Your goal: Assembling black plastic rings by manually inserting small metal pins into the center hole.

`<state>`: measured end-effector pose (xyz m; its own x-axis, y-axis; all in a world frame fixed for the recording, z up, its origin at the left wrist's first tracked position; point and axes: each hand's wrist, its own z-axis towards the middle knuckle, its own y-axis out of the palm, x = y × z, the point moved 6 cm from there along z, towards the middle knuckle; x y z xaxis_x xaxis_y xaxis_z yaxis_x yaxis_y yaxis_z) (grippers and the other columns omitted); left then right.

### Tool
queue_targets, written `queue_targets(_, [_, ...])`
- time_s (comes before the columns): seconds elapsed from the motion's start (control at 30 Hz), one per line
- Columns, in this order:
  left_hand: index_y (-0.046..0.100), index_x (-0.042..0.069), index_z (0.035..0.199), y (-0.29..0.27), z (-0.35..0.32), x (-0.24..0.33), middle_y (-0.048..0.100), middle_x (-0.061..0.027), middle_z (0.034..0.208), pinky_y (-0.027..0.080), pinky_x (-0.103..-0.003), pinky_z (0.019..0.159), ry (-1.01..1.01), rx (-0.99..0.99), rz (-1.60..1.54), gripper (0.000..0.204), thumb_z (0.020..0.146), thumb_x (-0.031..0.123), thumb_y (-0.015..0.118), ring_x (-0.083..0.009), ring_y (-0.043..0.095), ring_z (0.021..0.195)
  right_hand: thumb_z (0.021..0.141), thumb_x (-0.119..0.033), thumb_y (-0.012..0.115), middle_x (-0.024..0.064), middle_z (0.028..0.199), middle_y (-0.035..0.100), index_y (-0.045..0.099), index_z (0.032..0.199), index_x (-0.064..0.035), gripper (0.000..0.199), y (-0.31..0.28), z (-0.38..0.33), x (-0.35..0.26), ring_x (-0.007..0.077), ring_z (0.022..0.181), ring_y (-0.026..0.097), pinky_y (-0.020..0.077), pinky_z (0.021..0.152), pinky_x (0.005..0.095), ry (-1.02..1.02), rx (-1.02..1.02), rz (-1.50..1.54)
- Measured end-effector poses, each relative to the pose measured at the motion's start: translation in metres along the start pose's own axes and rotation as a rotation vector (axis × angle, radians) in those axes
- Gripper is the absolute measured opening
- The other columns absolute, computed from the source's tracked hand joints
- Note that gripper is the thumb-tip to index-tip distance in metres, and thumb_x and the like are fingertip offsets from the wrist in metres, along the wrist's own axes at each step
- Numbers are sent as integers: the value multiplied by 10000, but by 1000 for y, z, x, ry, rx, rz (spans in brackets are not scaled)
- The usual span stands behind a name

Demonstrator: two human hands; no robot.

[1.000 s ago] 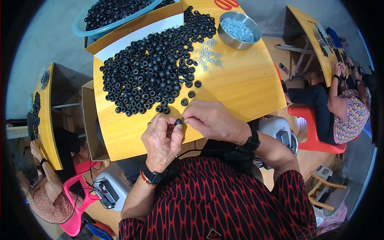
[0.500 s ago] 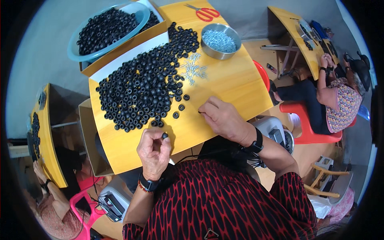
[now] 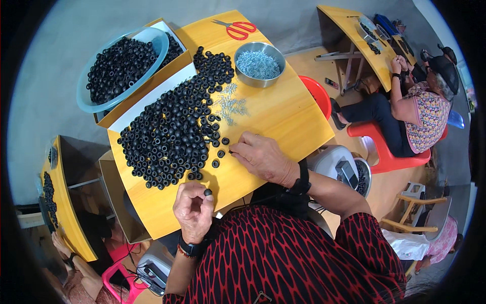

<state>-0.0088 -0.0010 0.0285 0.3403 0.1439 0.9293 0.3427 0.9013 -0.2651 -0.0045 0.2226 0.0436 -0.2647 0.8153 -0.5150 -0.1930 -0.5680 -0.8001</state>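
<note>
My left hand (image 3: 193, 215) pinches a small round black rubber piece (image 3: 208, 192) between thumb and forefinger, just over the table's near edge. To its right, my right hand (image 3: 266, 158) is closed above the tabletop, its fingertips on a tiny dark piece (image 3: 231, 151) too small to name. Several loose black rubber rings (image 3: 215, 163) lie between the two hands. Beyond them spreads a heap of black rubber rings (image 3: 167, 131). A scatter of tiny silvery pieces (image 3: 231, 105) lies at the heap's right side.
A blue basin (image 3: 83, 96) of black rings rests on a cardboard box (image 3: 147, 83) at the far left. A metal bowl (image 3: 279, 76) of small silvery pieces and red-handled scissors (image 3: 238, 30) are at the back. Other people sit at yellow tables (image 3: 349, 30) on both sides.
My right hand has moved left, nearer the loose rings, still pinching the dark piece. My left hand keeps its hold on the black rubber piece. The whole view has shifted slightly.
</note>
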Motion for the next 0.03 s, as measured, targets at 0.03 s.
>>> queue_targets(0.03, [590,48,1021,0,4,6,595,-110,1027,497,-270,691,63,-35,49,169,882,5,676,-160,589,779,877,-128,704,92,910,612,679,1002,-67,141,-1,1,-1,288,788,664,541,660,375,-5,7,-3])
